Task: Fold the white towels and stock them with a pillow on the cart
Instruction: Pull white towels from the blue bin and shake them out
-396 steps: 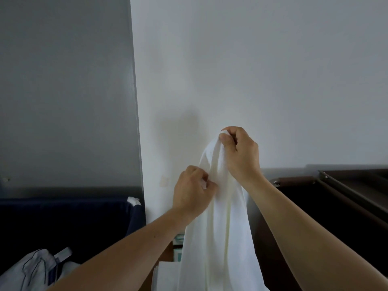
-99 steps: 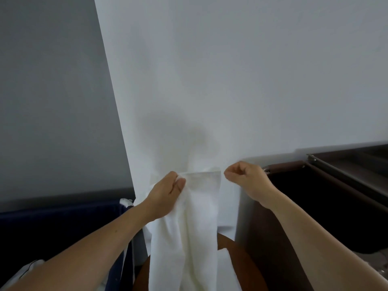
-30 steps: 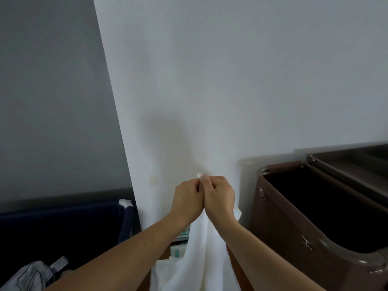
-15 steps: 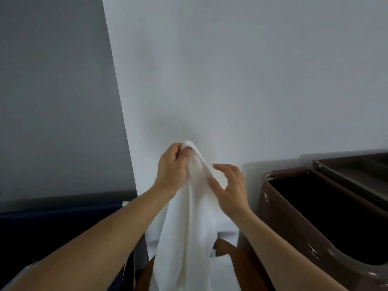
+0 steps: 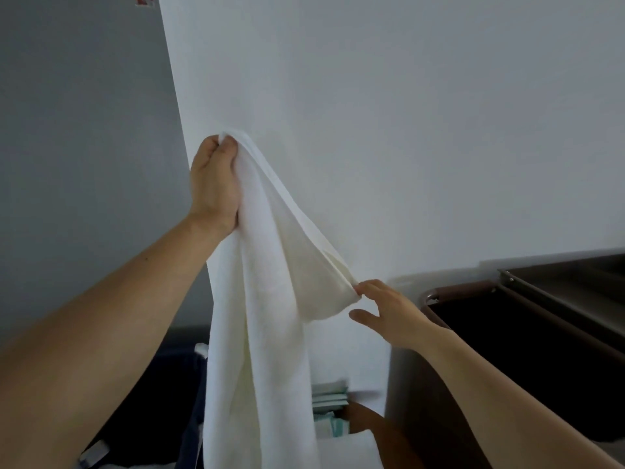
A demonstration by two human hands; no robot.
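Observation:
A white towel (image 5: 260, 333) hangs in front of the white wall, doubled over lengthwise. My left hand (image 5: 214, 184) grips its top end high up, fingers curled round the bunched corner. My right hand (image 5: 389, 313) is lower and to the right, pinching the towel's long edge and pulling it sideways while its other fingers spread loosely. The towel's lower end drops out of view at the bottom. A folded white towel (image 5: 345, 451) lies below on a brown surface (image 5: 389, 434). No pillow is in view.
A dark brown cart bin (image 5: 527, 360) with a rounded rim stands at the right, a dark tray (image 5: 575, 282) behind it. A navy fabric bin (image 5: 162, 384) sits at lower left. Small teal-and-white packets (image 5: 329, 411) are stacked against the wall.
My left hand has lifted the towel's top end higher. My right hand slid down and out along the edge to the right and now pinches it, spreading the towel.

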